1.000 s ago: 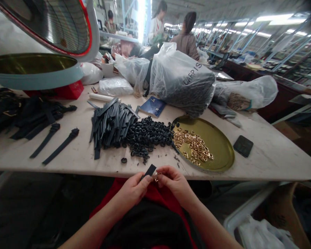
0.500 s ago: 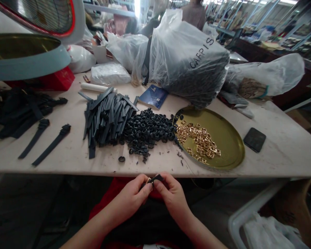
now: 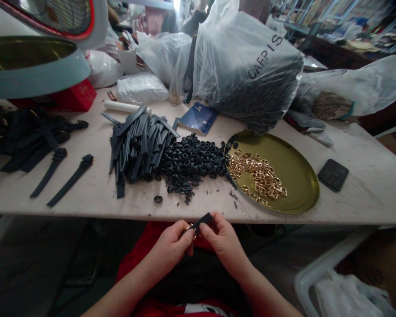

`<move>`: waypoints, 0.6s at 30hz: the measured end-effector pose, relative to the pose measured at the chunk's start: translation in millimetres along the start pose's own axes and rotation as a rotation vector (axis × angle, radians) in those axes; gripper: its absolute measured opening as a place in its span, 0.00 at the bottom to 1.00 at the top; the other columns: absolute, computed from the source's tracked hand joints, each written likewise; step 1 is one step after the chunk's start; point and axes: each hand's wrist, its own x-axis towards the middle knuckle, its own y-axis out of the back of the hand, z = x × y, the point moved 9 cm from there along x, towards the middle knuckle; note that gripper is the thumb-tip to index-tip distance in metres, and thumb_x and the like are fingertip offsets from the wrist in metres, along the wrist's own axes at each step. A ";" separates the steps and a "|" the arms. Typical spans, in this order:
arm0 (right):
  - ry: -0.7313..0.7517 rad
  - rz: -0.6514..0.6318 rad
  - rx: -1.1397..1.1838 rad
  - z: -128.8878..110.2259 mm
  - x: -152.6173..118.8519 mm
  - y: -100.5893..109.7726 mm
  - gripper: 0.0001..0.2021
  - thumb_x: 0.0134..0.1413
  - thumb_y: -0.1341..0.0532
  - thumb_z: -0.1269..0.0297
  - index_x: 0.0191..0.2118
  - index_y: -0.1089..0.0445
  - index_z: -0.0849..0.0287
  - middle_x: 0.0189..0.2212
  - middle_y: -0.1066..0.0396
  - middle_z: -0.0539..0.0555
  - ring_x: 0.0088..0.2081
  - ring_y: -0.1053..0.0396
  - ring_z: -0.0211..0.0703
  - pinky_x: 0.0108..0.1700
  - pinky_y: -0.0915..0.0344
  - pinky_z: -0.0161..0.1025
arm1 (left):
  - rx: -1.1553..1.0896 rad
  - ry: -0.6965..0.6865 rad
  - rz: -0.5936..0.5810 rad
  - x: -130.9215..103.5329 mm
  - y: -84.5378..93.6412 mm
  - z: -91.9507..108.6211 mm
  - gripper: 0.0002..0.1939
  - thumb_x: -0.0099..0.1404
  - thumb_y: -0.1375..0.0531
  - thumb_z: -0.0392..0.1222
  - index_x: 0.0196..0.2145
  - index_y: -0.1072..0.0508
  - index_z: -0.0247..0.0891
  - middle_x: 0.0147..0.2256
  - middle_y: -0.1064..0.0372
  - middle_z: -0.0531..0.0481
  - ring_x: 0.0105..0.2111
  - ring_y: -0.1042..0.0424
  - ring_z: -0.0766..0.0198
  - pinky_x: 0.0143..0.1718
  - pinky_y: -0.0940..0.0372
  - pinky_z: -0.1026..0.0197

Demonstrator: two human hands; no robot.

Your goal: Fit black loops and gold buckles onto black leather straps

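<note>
My left hand pinches a small gold buckle at one end of a short black strap. Thumb and fingers of my right hand close on the strap's other end, so it slants up to the right between my hands, just off the table's front edge. Part of the buckle is hidden by my left fingers. Beyond them on the table lie a pile of black strips, a heap of small black loops and many gold buckles on a round gold tray.
Two finished-looking straps lie at left near a dark strap pile. A blue booklet, a white roll and a large plastic bag sit behind. A dark phone-like slab is right of the tray.
More of the black strap now shows between my hands, and my right hand has shifted slightly up and right along it. The whole view has tilted a little.
</note>
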 end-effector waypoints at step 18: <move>-0.218 -0.238 0.352 18.7 -35.9 -41.1 0.13 0.34 0.36 0.74 0.32 0.34 0.61 0.25 0.31 0.47 0.24 0.34 0.33 0.28 0.42 0.31 | 0.022 -0.137 0.035 -22.4 -1.4 -12.8 0.16 0.61 0.50 0.51 0.23 0.40 0.38 0.18 0.43 0.58 0.19 0.43 0.69 0.22 0.48 0.67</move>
